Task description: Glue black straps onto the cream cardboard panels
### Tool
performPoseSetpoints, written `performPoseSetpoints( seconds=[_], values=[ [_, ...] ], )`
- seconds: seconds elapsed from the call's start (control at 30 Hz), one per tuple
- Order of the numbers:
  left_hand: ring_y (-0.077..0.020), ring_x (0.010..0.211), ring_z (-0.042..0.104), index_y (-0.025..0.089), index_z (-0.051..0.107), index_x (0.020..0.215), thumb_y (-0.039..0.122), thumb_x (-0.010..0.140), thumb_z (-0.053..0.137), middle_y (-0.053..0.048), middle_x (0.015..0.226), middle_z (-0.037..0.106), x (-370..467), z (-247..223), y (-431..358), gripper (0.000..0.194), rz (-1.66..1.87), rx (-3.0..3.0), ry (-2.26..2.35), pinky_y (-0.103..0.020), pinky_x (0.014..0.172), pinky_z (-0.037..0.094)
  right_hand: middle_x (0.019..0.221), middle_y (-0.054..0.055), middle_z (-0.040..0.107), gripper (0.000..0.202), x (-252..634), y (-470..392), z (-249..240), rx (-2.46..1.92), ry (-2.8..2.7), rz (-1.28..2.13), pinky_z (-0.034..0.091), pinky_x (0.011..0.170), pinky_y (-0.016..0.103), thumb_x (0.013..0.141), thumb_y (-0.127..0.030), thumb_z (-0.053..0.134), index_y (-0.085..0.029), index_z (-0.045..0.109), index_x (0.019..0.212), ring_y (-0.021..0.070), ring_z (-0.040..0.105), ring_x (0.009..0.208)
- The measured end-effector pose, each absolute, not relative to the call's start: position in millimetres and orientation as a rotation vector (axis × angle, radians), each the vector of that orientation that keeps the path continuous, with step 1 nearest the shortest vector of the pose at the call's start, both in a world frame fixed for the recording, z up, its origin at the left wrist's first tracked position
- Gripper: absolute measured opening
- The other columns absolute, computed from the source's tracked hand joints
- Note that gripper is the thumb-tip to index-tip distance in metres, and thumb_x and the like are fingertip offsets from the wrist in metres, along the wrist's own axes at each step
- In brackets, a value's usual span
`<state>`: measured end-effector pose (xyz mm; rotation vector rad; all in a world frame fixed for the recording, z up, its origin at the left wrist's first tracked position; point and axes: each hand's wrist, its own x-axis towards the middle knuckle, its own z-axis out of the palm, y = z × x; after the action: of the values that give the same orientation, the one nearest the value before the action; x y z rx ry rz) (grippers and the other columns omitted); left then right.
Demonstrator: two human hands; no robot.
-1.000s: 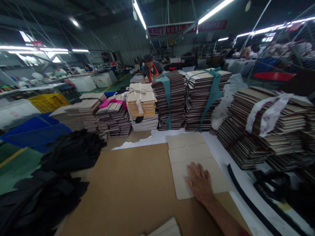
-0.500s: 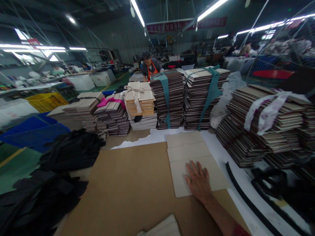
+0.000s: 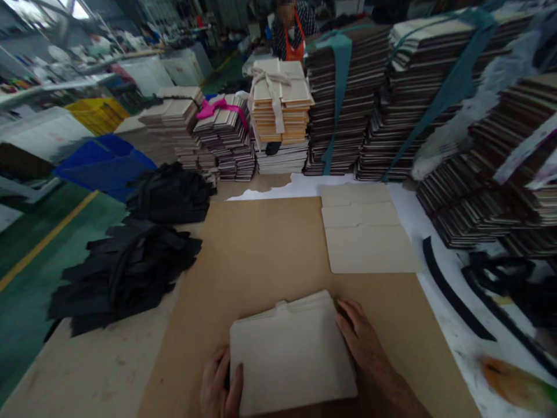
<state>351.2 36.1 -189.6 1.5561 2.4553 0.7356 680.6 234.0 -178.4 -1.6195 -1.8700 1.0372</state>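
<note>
Left hand (image 3: 221,383) and right hand (image 3: 362,339) clasp the beige panels (image 3: 291,360) between them, likely stiff, light, best held by opposite edges

The head camera is looking forward and down, close above a pale beige, round-cornered stack of sheets (image 3: 291,360). Beyond, it is facing tall, dark-edged, teal-tied piles (image 3: 363,104).

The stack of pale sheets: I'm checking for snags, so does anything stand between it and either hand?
Nothing visible does: the left hand is at the left edge of the stack, thumb over it, and the right hand is along its right edge.
</note>
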Motion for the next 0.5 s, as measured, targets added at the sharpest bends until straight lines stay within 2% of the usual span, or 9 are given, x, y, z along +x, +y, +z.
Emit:
performPoseSetpoints(
  seconds=[0.2,0.33,0.43,0.5],
  values=[
    [-0.0255,0.108,0.062,0.019,0.065,0.116,0.042,0.092,0.05,-0.011,0.115,0.064,352.5,-188.4,38.2,0.037,0.725,1.604,2.456,-0.039,0.094,0.053,0.133,0.012,0.06,0.043,664.2,208.0,-181.5,-1.682,-1.882,0.809,0.044,0.11,0.047,0.093,-0.044,0.045,-0.022,0.062,0.126,0.0268,0.056,0.124],
    [-0.0274,0.108,0.061,0.016,0.066,0.115,0.043,0.091,0.052,-0.013,0.115,0.064,351.7,-189.5,38.7,0.039,0.75,1.641,2.461,-0.042,0.095,0.051,0.139,0.017,0.055,0.05,654.3,194.7,-178.9,-1.693,-1.954,0.579,0.044,0.11,0.05,0.094,-0.042,0.043,-0.017,0.055,0.135,0.0291,0.05,0.131],
    [-0.0272,0.108,0.061,0.015,0.066,0.116,0.042,0.092,0.051,-0.013,0.115,0.064,352.3,-188.1,38.9,0.04,0.753,1.625,2.444,-0.042,0.096,0.051,0.144,0.016,0.051,0.05,647.9,186.8,-172.2,-1.682,-1.983,0.512,0.042,0.11,0.05,0.096,-0.039,0.041,-0.017,0.05,0.14,0.0285,0.047,0.134],
    [-0.0274,0.109,0.061,0.015,0.066,0.116,0.042,0.092,0.051,-0.014,0.115,0.064,353.3,-185.9,39.3,0.039,0.738,1.609,2.445,-0.042,0.096,0.051,0.144,0.016,0.051,0.048,643.7,184.3,-165.9,-1.66,-1.956,0.512,0.042,0.11,0.05,0.095,-0.039,0.042,-0.018,0.053,0.137,0.0287,0.047,0.133]
  ],
)
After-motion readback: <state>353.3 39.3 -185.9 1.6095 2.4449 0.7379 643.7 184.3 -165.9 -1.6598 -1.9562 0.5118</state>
